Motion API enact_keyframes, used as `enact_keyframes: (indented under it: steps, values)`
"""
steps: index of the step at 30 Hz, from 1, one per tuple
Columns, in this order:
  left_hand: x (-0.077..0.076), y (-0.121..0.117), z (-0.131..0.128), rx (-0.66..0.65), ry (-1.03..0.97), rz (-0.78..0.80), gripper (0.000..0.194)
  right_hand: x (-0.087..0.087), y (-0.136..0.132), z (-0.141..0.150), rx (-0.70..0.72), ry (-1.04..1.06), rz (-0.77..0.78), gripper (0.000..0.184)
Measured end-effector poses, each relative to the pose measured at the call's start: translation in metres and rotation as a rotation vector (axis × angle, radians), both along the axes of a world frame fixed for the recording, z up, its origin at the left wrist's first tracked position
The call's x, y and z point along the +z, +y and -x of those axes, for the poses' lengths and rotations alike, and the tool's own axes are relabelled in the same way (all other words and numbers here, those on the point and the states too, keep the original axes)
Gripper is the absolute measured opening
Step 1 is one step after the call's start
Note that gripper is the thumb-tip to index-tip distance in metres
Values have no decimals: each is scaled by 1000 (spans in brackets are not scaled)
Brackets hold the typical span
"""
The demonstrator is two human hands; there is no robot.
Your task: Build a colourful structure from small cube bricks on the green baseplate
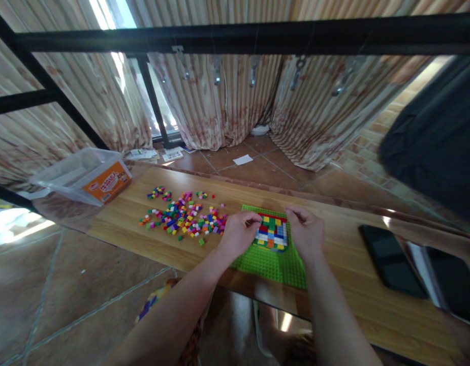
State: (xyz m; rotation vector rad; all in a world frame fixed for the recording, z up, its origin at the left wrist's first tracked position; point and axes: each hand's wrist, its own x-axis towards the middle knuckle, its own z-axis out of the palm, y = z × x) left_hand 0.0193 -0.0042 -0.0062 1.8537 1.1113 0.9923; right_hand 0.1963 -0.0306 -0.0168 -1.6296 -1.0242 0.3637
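A green studded baseplate (pixel 273 269) lies on the wooden table, bearing a flat block of small toy bricks (pixel 271 234) in red, yellow, green, blue, white and orange. At the block's left edge is my left hand (pixel 238 234), its thumb and forefinger pinched together by the upper left corner. My right hand (pixel 307 234) is over the plate's right side, fingers curled into a pinch close to the block's upper right corner. Whatever is between the fingertips of either hand is too small or hidden to make out.
Many loose coloured bricks (pixel 181 213) are scattered left of the plate. A clear plastic box (pixel 82 173) with an orange label stands at the table's left end. To the right lie a dark phone (pixel 390 259) and another dark flat object (pixel 451 282). Curtains hang beyond.
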Motion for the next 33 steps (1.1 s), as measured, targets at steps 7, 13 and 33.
enact_keyframes:
  steps: [7, 13, 33]
  values:
    - [-2, 1, -4, 19, -8, -6, 18, 1, 0, 0, -9, -24, 25, 27]
    - [-4, 1, -5, 32, -15, -24, 17, 3, -1, 3, 6, -19, 29, 27]
    - [0, -4, -6, 61, 102, -24, 18, 1, -1, 4, 46, -16, 28, 29]
